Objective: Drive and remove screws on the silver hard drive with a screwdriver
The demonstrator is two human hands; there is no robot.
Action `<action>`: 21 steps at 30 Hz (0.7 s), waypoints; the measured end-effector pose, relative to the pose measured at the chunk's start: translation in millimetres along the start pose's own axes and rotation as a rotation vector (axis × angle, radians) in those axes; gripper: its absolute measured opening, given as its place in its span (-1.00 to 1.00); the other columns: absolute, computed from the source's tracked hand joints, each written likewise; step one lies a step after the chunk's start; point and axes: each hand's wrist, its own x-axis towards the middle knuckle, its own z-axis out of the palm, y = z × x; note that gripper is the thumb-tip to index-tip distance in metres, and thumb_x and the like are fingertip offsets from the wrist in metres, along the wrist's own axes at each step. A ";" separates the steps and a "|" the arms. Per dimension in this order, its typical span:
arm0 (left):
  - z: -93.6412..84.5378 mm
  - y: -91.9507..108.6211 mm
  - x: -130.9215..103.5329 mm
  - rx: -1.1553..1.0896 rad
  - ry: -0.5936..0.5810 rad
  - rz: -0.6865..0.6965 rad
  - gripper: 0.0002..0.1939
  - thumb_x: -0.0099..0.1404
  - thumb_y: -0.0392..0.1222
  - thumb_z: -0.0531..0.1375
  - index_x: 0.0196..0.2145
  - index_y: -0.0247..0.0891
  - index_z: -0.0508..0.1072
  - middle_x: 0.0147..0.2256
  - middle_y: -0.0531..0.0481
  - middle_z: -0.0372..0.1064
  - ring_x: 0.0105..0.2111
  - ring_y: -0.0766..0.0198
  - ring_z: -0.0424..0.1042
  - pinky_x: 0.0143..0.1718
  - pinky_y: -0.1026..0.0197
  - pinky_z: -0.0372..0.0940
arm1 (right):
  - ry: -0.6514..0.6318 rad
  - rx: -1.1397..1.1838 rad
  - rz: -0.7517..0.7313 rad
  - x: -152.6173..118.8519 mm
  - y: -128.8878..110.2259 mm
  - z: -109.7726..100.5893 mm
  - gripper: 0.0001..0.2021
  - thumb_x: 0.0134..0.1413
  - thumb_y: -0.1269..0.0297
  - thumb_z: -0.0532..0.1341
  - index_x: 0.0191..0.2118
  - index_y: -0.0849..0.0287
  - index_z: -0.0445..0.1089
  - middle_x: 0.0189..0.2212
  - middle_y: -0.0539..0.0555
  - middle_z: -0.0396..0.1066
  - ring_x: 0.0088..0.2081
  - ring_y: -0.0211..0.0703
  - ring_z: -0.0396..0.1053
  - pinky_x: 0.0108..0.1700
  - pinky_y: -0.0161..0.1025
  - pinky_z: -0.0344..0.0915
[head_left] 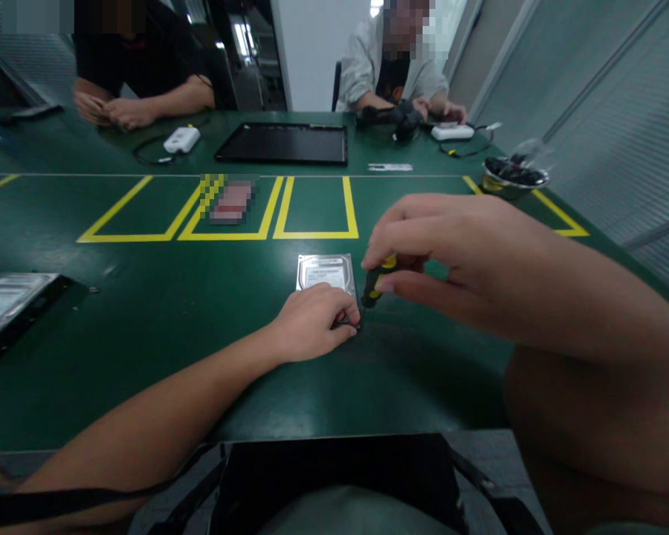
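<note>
A silver hard drive (324, 270) lies flat on the green table in front of me, its label side up. My left hand (315, 321) rests over its near part, fingers curled and pinching at its near right corner; what is under the palm is hidden. In my right hand (432, 241) is a short screwdriver (372, 286) with a black and yellow handle, gripped between thumb and fingers. It leans slightly, tip down, beside the drive's near right corner. Whether the tip touches a screw is too small to tell.
Another drive in a black bracket (19, 305) lies at left, with small loose bits (94, 289) near it. Yellow tape rectangles (316, 235) mark the table, one holding a blurred reddish object (233, 202). Farther off are a black panel (284, 143), a bowl (513, 178) and two people.
</note>
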 end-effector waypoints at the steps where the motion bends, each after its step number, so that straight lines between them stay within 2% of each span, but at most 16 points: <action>1: -0.1 0.2 0.0 -0.003 -0.002 -0.001 -0.92 0.20 -0.15 0.25 -0.31 -0.13 0.50 -0.39 0.07 0.41 -0.31 0.20 0.35 -0.39 0.20 0.09 | 0.010 0.009 0.014 0.8 -1.7 0.4 -0.83 0.24 0.29 0.11 -0.21 0.13 0.46 -0.21 0.09 0.41 -0.22 -0.13 0.35 -0.22 -0.24 0.19; 4: -0.5 0.4 0.1 -0.014 0.004 0.001 -0.93 0.20 -0.16 0.25 -0.32 -0.13 0.49 -0.39 0.08 0.41 -0.33 0.21 0.34 -0.40 0.20 0.07 | 0.054 0.003 0.023 1.7 -3.8 3.1 -0.83 0.22 0.33 0.13 -0.24 0.14 0.48 -0.26 0.07 0.41 -0.27 -0.16 0.34 -0.24 -0.25 0.18; 9: -1.5 1.0 0.9 -0.029 -0.009 -0.001 -0.92 0.20 -0.16 0.24 -0.32 -0.13 0.49 -0.38 0.07 0.41 -0.32 0.21 0.33 -0.37 0.19 0.09 | 0.071 -0.020 -0.011 -2.7 2.5 4.1 -0.76 0.16 0.35 0.14 -0.07 0.14 0.44 -0.18 0.06 0.49 -0.19 -0.12 0.42 -0.15 -0.22 0.24; 14: -1.3 1.6 0.7 -0.030 -0.009 0.002 -0.92 0.20 -0.17 0.24 -0.31 -0.12 0.50 -0.37 0.08 0.42 -0.31 0.21 0.33 -0.35 0.19 0.11 | 0.042 -0.046 -0.036 -3.2 3.6 -0.2 -0.75 0.18 0.39 0.10 -0.10 0.14 0.47 -0.13 0.10 0.49 -0.08 -0.06 0.44 -0.09 -0.18 0.28; 21: -0.2 -1.3 -0.2 -0.016 -0.013 -0.003 -0.90 0.20 -0.15 0.24 -0.29 -0.11 0.51 -0.38 0.07 0.42 -0.31 0.21 0.35 -0.36 0.19 0.12 | 0.041 -0.048 -0.082 -4.2 6.2 0.8 -0.75 0.19 0.37 0.08 -0.14 0.04 0.48 -0.14 -0.04 0.52 -0.11 -0.16 0.48 -0.06 -0.22 0.32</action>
